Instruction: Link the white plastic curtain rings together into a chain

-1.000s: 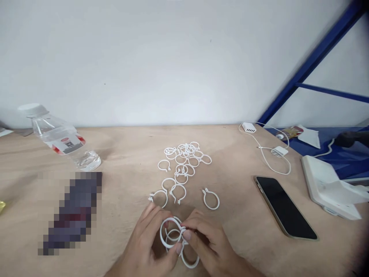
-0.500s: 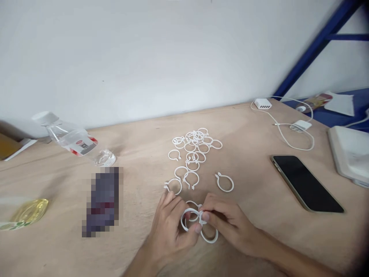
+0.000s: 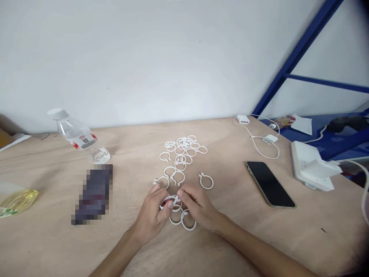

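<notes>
A white plastic ring clip is held between my two hands, its clasp end pinched at the fingertips. My left hand wraps the ring's left side, thumb along the near edge. My right hand closes thumb and fingers on the clasp. Below them, more ring clips lie on the table, partly overlapping and partly covered by the hands. Farther back, several loose ring clips form a trail up to a tangled pile. One single ring clip rests apart, beyond my right hand.
A tilted plastic bottle, a pixelated dark item and a yellow-bottomed clear object are on the left. To the right are a phone, a white device and a charger with cable. A wall stands behind the wooden table.
The camera view has swung slightly right, so the things appear farther left. An additional ring clip now shows on the table below my hands. Both hands still grip a ring clip.
</notes>
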Available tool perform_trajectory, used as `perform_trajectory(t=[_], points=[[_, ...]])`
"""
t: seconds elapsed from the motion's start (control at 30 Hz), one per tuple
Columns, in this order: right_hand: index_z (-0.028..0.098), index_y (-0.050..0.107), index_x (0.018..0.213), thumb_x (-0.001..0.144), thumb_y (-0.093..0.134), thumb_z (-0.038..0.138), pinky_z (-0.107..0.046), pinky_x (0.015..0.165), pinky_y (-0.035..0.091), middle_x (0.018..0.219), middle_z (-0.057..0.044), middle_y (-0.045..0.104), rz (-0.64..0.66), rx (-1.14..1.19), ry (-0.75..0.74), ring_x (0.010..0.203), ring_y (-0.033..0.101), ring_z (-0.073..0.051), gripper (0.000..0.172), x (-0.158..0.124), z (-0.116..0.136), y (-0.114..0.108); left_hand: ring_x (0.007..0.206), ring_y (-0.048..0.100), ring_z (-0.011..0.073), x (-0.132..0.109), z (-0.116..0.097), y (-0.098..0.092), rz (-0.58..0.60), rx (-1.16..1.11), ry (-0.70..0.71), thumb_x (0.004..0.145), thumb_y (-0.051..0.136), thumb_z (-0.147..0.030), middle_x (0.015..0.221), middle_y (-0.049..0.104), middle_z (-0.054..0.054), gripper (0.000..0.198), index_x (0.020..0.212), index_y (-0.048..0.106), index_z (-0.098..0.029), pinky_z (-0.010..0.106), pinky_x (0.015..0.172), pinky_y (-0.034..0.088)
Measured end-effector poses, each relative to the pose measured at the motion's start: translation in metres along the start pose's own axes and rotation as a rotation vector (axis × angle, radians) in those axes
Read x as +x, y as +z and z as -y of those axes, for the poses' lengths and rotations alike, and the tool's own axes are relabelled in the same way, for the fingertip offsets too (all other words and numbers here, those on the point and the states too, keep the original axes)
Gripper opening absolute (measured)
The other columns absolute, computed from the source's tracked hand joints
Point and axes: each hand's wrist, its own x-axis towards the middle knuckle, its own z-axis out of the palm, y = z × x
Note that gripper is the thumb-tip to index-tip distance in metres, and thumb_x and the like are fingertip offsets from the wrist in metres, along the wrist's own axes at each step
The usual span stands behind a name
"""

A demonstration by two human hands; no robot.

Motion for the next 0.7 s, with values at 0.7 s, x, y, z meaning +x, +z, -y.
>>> perform_trajectory(t=[0.7], points=[[0.02,0.051,0.064,0.094,0.039,0.032,-0.029,0.067,0.039,0.065,-0.001,0.054,-0.179,-0.252,-0.229,0.069,0.051,-0.016,0.035,0.002,-0.01,-0.007,0.066,0.046,0.0185,0.001,0.001,0.003,-0.098,0.011,-0.028,0.094,0.025,-0.051,0.062,0.049,0.001,0.049,0.06,0.043,-0.02,0.031,0.066,0.038]])
